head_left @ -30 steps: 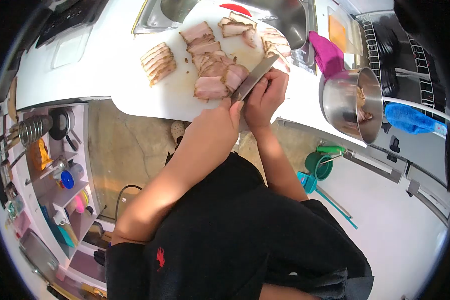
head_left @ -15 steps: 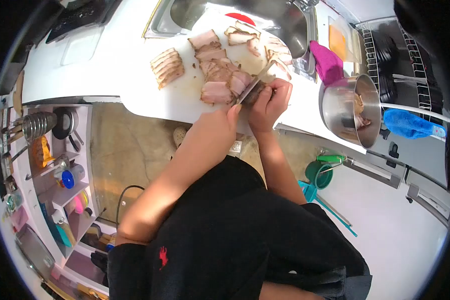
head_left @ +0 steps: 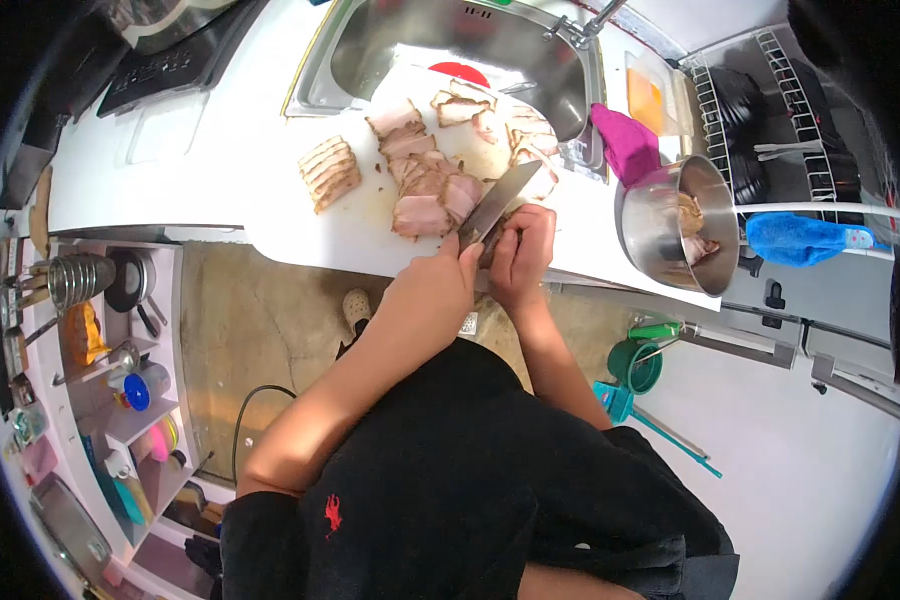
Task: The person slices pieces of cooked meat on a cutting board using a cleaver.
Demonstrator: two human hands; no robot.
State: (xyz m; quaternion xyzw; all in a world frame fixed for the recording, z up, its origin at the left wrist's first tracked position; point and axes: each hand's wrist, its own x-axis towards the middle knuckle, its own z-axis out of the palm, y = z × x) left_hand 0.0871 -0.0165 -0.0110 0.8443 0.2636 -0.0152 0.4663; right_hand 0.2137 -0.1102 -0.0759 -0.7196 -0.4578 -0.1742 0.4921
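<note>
My left hand (head_left: 435, 285) is closed round the handle of a knife (head_left: 500, 203), whose blade slants up and to the right over the white cutting board (head_left: 270, 225). Close beside it, my right hand (head_left: 523, 255) has its fingers curled on a dark-edged piece of meat (head_left: 490, 246), mostly hidden by the knife and fingers. Sliced meat (head_left: 420, 185) lies in an overlapping row just beyond the knife. More slices (head_left: 328, 172) form a neat stack at the board's left, and others (head_left: 465, 103) lie at its far side.
Behind the board is a metal sink (head_left: 555, 75) with a red item (head_left: 458, 73). To the right are a magenta cloth (head_left: 625, 145), a steel pot (head_left: 655, 225) holding meat pieces, a blue cloth (head_left: 800, 239) and a dish rack (head_left: 710, 120). Shelves (head_left: 130, 420) stand at the lower left.
The view has shifted, showing more of the sink and tap. The knife blade, turned edge-on half a second ago, now shows its broad side. Both hands keep their holds near the board's front edge.
</note>
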